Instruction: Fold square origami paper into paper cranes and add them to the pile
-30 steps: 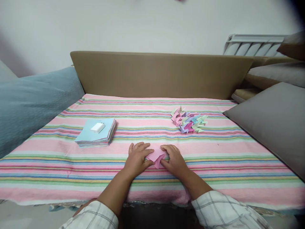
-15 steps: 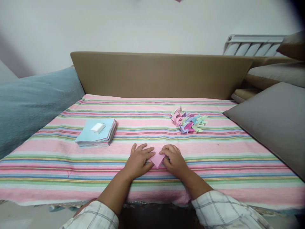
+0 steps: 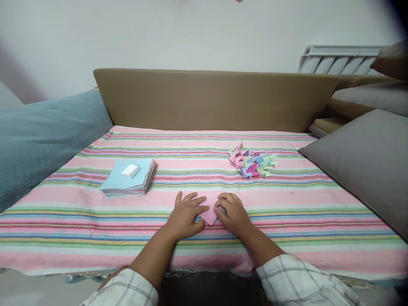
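A small folded piece of pink origami paper lies on the striped cloth between my hands, one corner pointing at me. My left hand rests with fingers spread, its fingertips on the paper's left side. At the right side, my right hand has its thumb and index finger pinched together on the paper's edge; its other fingers are curled. Beyond my right hand is a cluster of folded paper cranes in pink, purple, blue and green.
A stack of coloured paper squares stands at the left with a white charger plug on top. The striped cloth covers the sofa seat. A brown backrest rises behind, a grey cushion at the right, a blue cushion at the left.
My right thumb has moved up to meet the index finger at the paper's right edge. My left thumb and fingers have shifted slightly; the paper remains in nearly the same place.
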{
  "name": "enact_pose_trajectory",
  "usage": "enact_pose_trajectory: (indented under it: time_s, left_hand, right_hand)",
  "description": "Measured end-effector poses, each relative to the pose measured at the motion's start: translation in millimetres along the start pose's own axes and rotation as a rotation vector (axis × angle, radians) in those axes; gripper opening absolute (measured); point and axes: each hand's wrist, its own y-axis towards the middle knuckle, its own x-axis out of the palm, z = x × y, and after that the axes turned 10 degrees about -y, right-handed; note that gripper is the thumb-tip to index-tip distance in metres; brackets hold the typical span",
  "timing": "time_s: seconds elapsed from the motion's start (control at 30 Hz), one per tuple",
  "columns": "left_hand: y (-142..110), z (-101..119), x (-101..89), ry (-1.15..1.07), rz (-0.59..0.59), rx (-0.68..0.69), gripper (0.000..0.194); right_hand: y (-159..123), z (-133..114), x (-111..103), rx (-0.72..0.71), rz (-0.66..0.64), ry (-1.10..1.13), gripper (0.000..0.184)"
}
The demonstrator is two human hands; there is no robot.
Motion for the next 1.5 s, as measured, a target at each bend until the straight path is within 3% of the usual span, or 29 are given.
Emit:
enact_pose_trajectory:
  time_s: [0.7, 1.1, 1.3, 1.4, 1.5]
  left_hand:
    - [1, -2, 2.6, 0.006, 0.004, -0.001, 0.047]
    - [2, -2, 1.8, -0.014, -0.009, -0.025, 0.046]
    - [3, -1, 0.7, -0.016, -0.018, -0.033, 0.047]
    - [3, -1, 0.4, -0.013, -0.022, -0.029, 0.047]
    - [1, 0, -0.6, -0.013, -0.018, -0.012, 0.048]
  right_hand:
    - [14, -2, 5, 0.028, -0.196, -0.175, 0.041]
    - [2, 23, -9, -0.085, -0.07, -0.047, 0.03]
    - [1, 13, -10, -0.119, 0.084, 0.045, 0.027]
    - [1, 2, -6, -0.194, 0.02, 0.079, 0.026]
    - [2, -3, -2, -0.179, -0.042, 0.046, 0.022]
